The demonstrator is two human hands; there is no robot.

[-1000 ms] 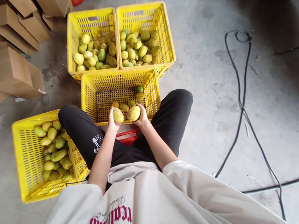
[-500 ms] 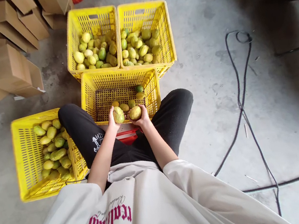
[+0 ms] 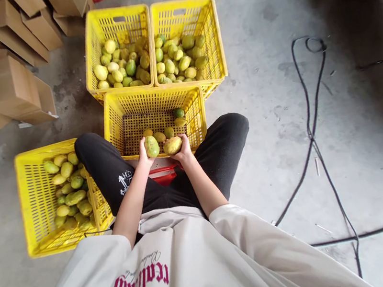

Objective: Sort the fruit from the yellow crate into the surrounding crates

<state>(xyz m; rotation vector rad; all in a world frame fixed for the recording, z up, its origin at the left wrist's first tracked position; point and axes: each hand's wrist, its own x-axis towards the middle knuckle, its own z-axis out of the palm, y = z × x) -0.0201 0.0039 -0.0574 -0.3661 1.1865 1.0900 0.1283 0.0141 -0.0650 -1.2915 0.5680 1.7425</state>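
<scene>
"What's in the hands?"
"The left hand [image 3: 144,155] grasps a greenish fruit [image 3: 152,146], the right hand [image 3: 182,150] a yellower fruit [image 3: 173,145], both over the near edge of the front crate [image 3: 155,99]."
"Any advice?"
"I'd cradle them gently and keep them apart, so neither bruises."
"And the crates?"
"The front crate shows a few loose fruits [image 3: 159,137]. The far left crate [image 3: 121,88], far right crate [image 3: 218,37] and side crate [image 3: 26,208], by the left knee [image 3: 87,150], hold many more."
</scene>
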